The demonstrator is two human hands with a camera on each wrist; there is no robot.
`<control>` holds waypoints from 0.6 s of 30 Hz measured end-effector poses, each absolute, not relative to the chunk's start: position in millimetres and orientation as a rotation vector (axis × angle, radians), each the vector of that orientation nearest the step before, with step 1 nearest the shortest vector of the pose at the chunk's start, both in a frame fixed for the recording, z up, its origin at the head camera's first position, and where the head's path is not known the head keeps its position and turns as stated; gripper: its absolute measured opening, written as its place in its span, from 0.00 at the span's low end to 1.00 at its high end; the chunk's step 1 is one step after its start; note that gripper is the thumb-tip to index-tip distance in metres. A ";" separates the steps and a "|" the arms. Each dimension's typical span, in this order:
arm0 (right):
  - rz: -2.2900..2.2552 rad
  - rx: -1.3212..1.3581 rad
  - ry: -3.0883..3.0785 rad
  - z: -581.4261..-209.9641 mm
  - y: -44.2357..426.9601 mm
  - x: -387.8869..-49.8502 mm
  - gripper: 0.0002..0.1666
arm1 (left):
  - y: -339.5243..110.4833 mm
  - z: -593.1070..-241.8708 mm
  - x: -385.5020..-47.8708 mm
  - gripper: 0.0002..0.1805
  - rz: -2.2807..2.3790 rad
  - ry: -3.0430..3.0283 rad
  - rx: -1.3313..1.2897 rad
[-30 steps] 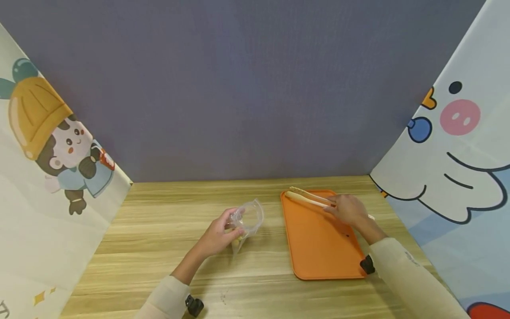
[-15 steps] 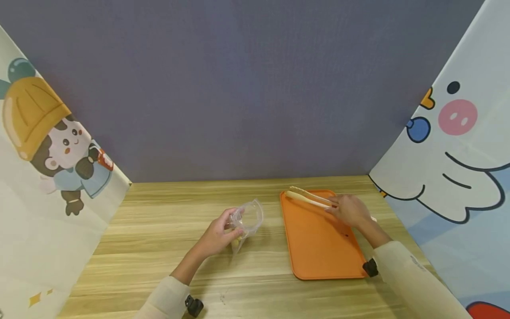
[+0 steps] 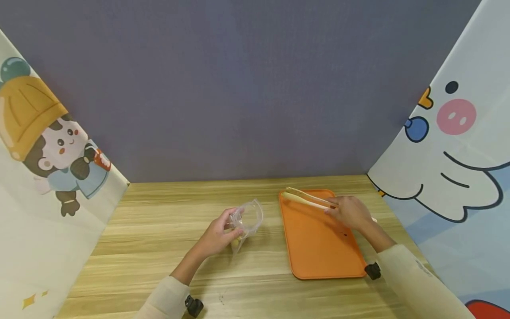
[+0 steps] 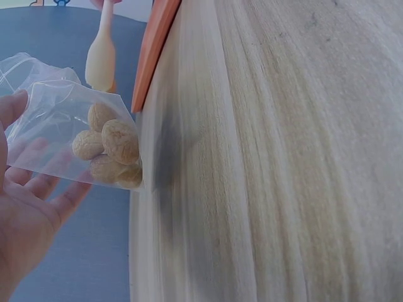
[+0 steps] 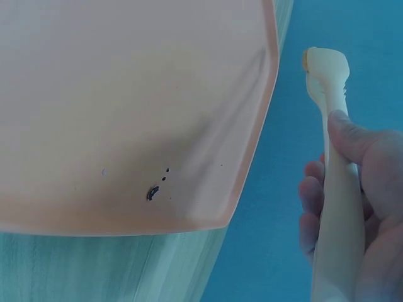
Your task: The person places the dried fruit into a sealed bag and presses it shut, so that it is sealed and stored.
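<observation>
My left hand holds a clear plastic bag upright over the table, its mouth spread wide. Several walnuts lie in the bottom of the bag, plain in the left wrist view. Over the far part of the orange tray, my right hand grips a pair of pale tongs, thumb on one arm and fingers curled round the other. The tongs' ends point left towards the bag and stand close together. A small orange-brown patch shows at their tips; I cannot tell what it is.
Small dark marks show on the tray near one corner. The tray lies on a wood-grain table, right of the bag. A grey wall rises behind, with cartoon-printed panels at both sides.
The head view has turned slightly, so the background shifts left. My right forearm has swung a little to the right; the tongs stay over the tray. My left hand keeps its place.
</observation>
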State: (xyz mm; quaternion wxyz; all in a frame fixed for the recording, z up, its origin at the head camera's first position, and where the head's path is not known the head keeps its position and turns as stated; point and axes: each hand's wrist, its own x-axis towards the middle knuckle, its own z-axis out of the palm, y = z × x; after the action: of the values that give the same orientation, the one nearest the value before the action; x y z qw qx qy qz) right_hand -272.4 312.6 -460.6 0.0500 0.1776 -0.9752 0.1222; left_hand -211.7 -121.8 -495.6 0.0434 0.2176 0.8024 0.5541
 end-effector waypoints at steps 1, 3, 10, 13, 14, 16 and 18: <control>0.375 0.543 -2.968 -460.0 312.5 -271.5 0.28 | -121.4 -495.3 -211.6 0.33 1.691 2.455 0.666; 0.380 0.554 -2.964 -458.7 312.2 -269.3 0.28 | -120.8 -495.2 -211.4 0.33 1.684 2.461 0.670; 0.308 0.629 -2.902 -451.8 309.2 -259.7 0.27 | -121.9 -496.5 -211.6 0.33 1.683 2.457 0.674; 0.301 0.651 -2.889 -449.5 309.4 -255.6 0.26 | -122.0 -497.3 -212.4 0.33 1.687 2.456 0.679; 0.301 0.662 -2.884 -448.6 309.3 -254.3 0.25 | -122.1 -497.6 -212.4 0.33 1.686 2.456 0.679; 0.326 0.661 -2.884 -447.3 309.0 -251.6 0.25 | -122.2 -497.7 -212.5 0.33 1.681 2.460 0.675; 0.345 0.656 -2.885 -446.2 308.3 -249.2 0.25 | -122.4 -498.1 -212.5 0.33 1.678 2.463 0.672</control>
State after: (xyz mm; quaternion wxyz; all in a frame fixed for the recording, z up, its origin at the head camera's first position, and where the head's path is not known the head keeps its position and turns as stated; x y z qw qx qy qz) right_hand -249.2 308.3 -446.2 0.0813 0.2195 -0.9653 0.1154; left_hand -212.5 -122.4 -498.1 0.0433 0.2197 0.8054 0.5488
